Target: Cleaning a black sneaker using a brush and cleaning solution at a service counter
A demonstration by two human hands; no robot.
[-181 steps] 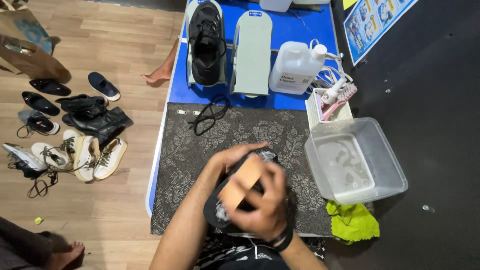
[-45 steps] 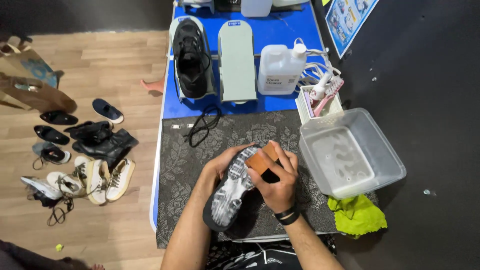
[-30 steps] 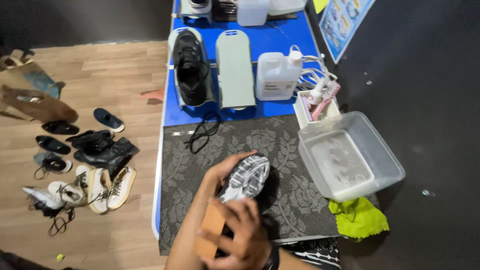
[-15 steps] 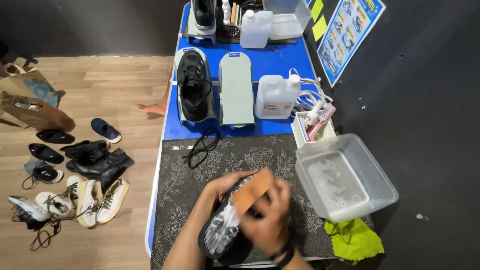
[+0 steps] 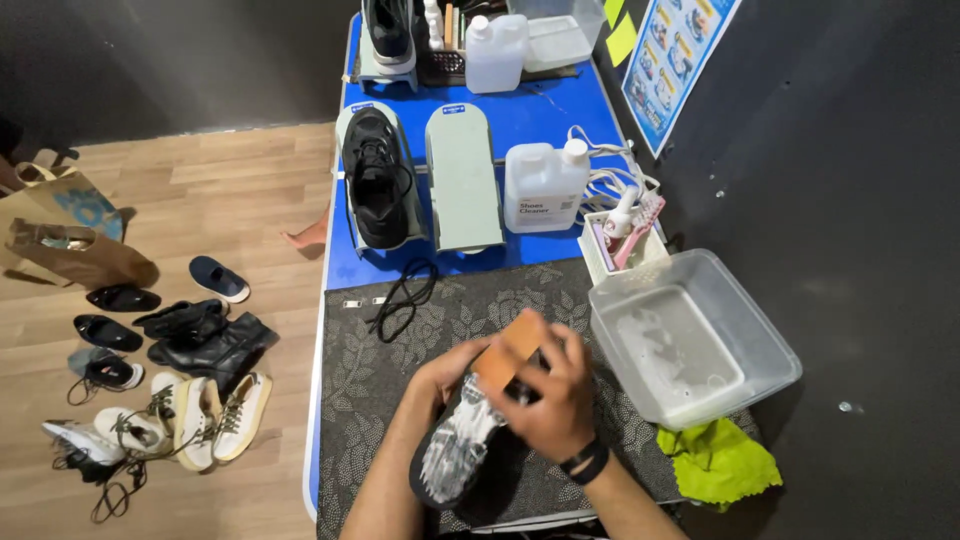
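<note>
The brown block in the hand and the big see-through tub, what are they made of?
The brown block, held in the right hand against the shoe sole, looks like wood: flat, matte, tan; it could be a brush's back. The tub looks like clear plastic: you can see through its walls, and it holds cloudy water.

You hold a black shoe [image 5: 462,452] with a pale grey-white sole, and a tan brown brush [image 5: 508,350] lies on it. The mat [image 5: 375,350] under your hands is dark grey with a light leaf and flower pattern. The table [image 5: 545,115] is bright blue — the two shoe stands [image 5: 462,180] are pale green. The cloth [image 5: 722,462] is yellow-green, the tub [image 5: 700,340] is clear, and the bottle [image 5: 543,188] is white.
</note>
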